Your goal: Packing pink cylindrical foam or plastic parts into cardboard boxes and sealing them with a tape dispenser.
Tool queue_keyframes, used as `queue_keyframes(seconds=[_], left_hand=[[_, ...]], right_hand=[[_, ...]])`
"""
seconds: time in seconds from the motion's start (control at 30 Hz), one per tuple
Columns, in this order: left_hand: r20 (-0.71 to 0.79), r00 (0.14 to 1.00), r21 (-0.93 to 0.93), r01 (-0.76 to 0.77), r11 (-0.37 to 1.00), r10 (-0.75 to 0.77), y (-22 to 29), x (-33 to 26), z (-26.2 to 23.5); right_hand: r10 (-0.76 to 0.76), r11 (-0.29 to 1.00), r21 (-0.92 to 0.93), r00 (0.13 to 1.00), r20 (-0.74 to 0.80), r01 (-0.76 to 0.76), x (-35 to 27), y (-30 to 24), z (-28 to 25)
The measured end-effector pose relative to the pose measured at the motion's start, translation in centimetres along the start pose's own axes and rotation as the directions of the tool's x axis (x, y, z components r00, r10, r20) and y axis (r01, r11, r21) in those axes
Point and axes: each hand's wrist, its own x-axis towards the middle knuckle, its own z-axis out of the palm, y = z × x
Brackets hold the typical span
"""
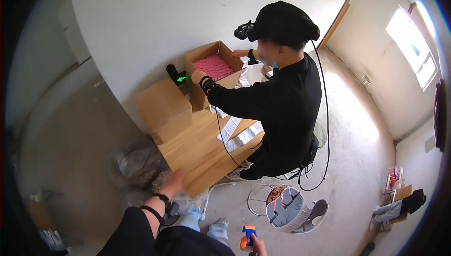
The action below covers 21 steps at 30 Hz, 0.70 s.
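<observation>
My left hand [174, 182] is at the near left edge of the wooden table [197, 155], its fingers smeared by motion. I see nothing in it that I can make out. Low in the view, my right hand [258, 245] is closed around a blue and orange tape dispenser [250, 235], held well to the right of the table. A closed cardboard box [165, 106] rests at the table's left side. Beyond it an open carton [199, 89] contains pink pieces [213, 67] in a close-set layer. A co-worker's hands are at this carton's rim.
The co-worker [291, 101], in black, stands at the table's right side with a hanging cable [327, 115]. White packets [244, 136] lie on the table. Crumpled plastic sheeting [141, 162] is on the left. A grey and white chair [293, 213] stands at right.
</observation>
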Motion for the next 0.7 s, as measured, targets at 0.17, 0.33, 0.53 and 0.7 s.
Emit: queue_keyframes(seconds=[0.17, 0.33, 0.53, 0.7], left_hand=[[0.187, 0.871, -0.216, 0.487, 0.846, -0.454, -1.8, -14.6, 7.0], [0.277, 0.606, -0.166, 0.795, 0.584, -0.746, -0.3, -23.1, 7.4], [0.172, 0.576, -0.291, 0.805, 0.517, -0.799, 5.5, -25.9, 7.6], [0.288, 0.559, -0.349, 0.818, 0.458, -0.778, 8.7, -27.9, 11.4]], right_hand=[[-0.250, 0.968, 0.036, 0.968, 0.006, 0.250, 1.7, 3.4, -4.7], [-0.151, 0.989, 0.004, 0.989, -0.007, 0.151, 3.3, 3.7, -9.4], [-0.225, 0.974, 0.002, 0.974, 0.009, 0.225, 4.9, 3.8, -12.9], [-0.262, 0.964, 0.049, 0.965, 0.013, 0.261, 6.0, 3.5, -14.2]])
